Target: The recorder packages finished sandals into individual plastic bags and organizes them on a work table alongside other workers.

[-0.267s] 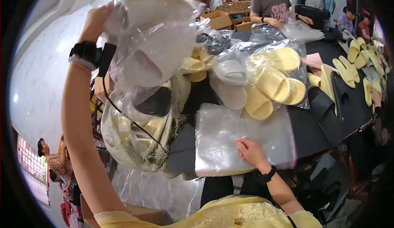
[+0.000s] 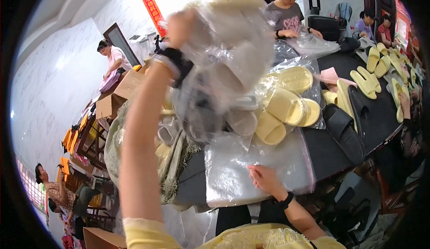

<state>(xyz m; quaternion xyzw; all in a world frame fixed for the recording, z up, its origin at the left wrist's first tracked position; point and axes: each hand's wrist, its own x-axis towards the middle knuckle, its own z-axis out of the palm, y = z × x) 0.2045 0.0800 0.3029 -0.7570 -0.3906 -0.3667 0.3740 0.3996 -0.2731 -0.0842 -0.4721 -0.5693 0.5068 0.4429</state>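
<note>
High on the left, my left hand (image 2: 180, 27) is closed on a bunch of clear plastic bags of slippers (image 2: 242, 61). Yellow, grey and dark slippers show through the film, blurred by motion. Low in front of me, my right hand (image 2: 265, 178) is over a stack of flat clear plastic bags (image 2: 228, 177), its fingers curled together. Whatever it may pinch is too small to make out. Just beyond the stack lie bagged yellow slippers (image 2: 284, 105) and a grey slipper (image 2: 242, 121), partly under the raised bags.
A black table (image 2: 329, 150) stretches away to the right, bearing black slippers (image 2: 342, 126), pink ones (image 2: 331, 76) and several loose yellow slippers (image 2: 366, 82). A fringed pale sack (image 2: 168, 191) sits at its left end. Co-workers (image 2: 286, 18) stand or sit around it. Cardboard boxes (image 2: 127, 88) are at the left.
My left hand has swung to the right with the bagged slippers. The view has turned left, bringing in more of the room there. My right hand stays over the bag stack.
</note>
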